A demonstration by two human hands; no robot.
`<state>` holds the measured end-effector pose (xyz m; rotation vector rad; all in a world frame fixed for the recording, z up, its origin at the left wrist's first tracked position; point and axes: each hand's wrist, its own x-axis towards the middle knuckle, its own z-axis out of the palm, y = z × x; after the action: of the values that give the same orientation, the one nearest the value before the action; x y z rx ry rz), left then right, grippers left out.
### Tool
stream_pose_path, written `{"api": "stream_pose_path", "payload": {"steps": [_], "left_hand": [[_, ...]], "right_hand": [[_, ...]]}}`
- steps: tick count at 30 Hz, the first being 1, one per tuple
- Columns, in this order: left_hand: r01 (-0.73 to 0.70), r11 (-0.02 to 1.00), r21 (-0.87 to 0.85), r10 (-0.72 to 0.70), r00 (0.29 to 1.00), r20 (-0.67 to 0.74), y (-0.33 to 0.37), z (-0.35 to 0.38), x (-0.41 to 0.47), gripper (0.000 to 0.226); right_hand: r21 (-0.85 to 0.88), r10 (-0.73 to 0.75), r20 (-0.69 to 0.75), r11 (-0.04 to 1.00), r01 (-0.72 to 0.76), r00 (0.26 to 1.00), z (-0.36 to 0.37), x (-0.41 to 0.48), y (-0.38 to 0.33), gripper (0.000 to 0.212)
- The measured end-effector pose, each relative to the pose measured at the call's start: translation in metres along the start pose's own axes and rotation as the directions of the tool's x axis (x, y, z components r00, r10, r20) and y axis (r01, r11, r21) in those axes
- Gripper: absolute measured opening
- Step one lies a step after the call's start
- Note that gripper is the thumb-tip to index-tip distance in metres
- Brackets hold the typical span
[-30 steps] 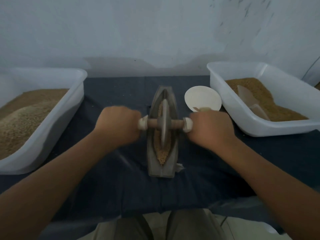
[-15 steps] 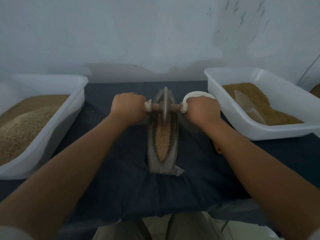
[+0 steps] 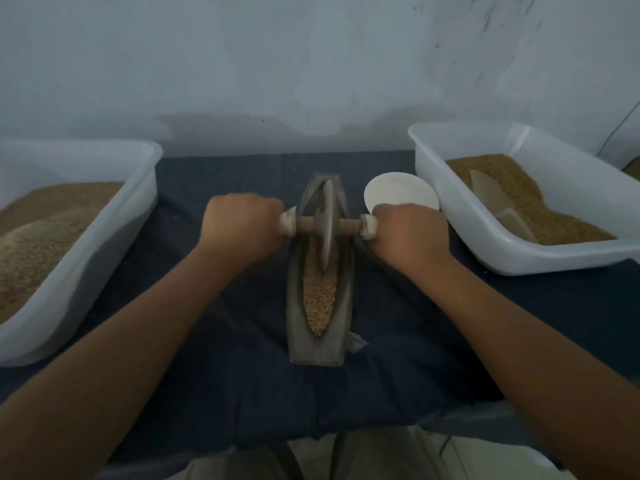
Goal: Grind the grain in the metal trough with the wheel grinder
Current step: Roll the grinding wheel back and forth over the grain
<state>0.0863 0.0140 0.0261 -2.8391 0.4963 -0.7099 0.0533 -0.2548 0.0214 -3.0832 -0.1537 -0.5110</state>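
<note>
A long boat-shaped grey metal trough lies lengthwise on the dark blue cloth-covered desk, holding a strip of tan grain. The grey metal wheel grinder with a wooden axle stands upright in the trough's far half, its disc edge down in the grain. The left hand grips the axle's left end and the right hand grips its right end, both knuckles up. A round white bowl sits just beyond the right hand, beside a white plastic tub of brown grain with a translucent scoop lying in it. A second white plastic tub of grain stands at the left, well apart from the trough
</note>
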Motion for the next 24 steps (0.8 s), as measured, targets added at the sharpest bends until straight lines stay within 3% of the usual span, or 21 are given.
{"api": "stream_pose_path", "payload": {"steps": [4,8,12,16,20,24], "left_hand": [[0.028,0.998,-0.059,-0.023,0.996,0.086,0.000,0.000,0.022,0.037],[0.013,0.997,-0.079,-0.011,1.000,0.026,-0.003,-0.004,-0.030,0.041],[-0.044,0.997,-0.066,0.039,0.997,-0.070,-0.007,-0.010,-0.073,0.053],[-0.031,1.000,0.000,0.031,0.998,-0.046,-0.003,-0.002,-0.030,0.050],[-0.013,0.999,-0.039,0.017,0.995,0.096,0.001,-0.007,0.038,0.031],[-0.035,0.998,-0.057,0.040,0.994,0.100,-0.002,-0.007,0.011,0.037]], "right_hand": [[0.007,0.034,-0.015,0.999,-0.034,0.999,-0.005,0.021,-0.004,0.035],[-0.047,-0.078,0.017,0.996,0.079,0.997,-0.020,-0.017,-0.005,0.039],[-0.086,-0.196,-0.067,0.978,0.190,0.978,-0.024,-0.054,-0.004,0.040],[-0.076,-0.081,-0.046,0.994,0.078,0.996,0.000,-0.017,0.006,0.032],[-0.020,0.052,-0.047,0.998,-0.053,0.998,0.009,0.026,0.008,0.032],[-0.035,0.027,-0.016,0.999,-0.028,0.999,-0.006,0.002,0.003,0.034]]}}
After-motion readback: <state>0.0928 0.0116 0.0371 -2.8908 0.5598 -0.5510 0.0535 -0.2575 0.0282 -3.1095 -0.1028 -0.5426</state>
